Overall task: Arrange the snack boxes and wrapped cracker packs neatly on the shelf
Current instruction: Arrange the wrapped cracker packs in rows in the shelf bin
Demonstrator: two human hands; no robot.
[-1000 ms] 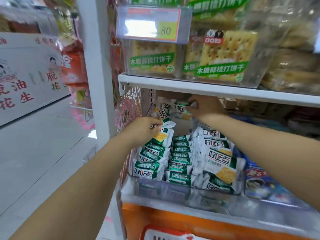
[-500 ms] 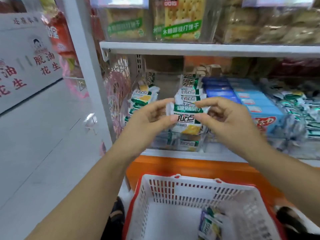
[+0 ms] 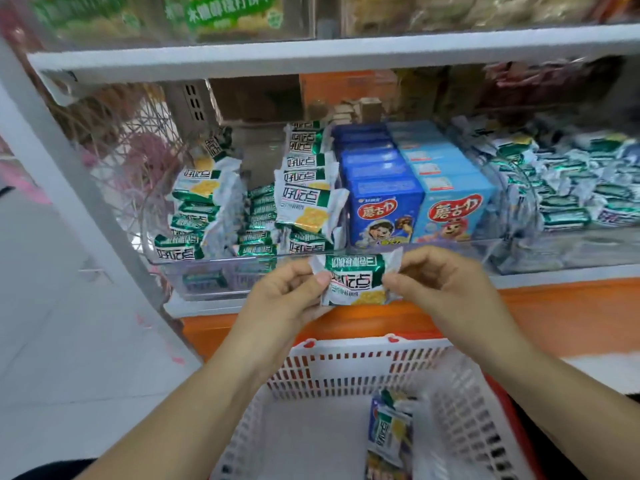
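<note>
We've pulled back from the shelf (image 3: 554, 279). A second ago both hands were deep in the clear bin (image 3: 214, 273); now they're out near us with one cracker pack (image 3: 356, 282) stretched between them, a touch lower than half a second ago. The left hand (image 3: 287, 296) pinches the pack's left end and the right hand (image 3: 440, 285) pinches its right end, fingers curled on the crimped wrapper. The pack sits level, label facing us, just in front of the bin's near lip and above the far rim of the white basket (image 3: 346, 351).

By our reckoning this one is being straightened and turned before it goes back in a row. The stacked packs (image 3: 304, 188) in the bin stand in leaning columns with a gap left of centre, so that looks the likely slot. To the right, the blue snack boxes (image 3: 388, 206) are already lined up. A few loose packs (image 3: 391, 431) wait in the basket, so we're not finished.
</note>
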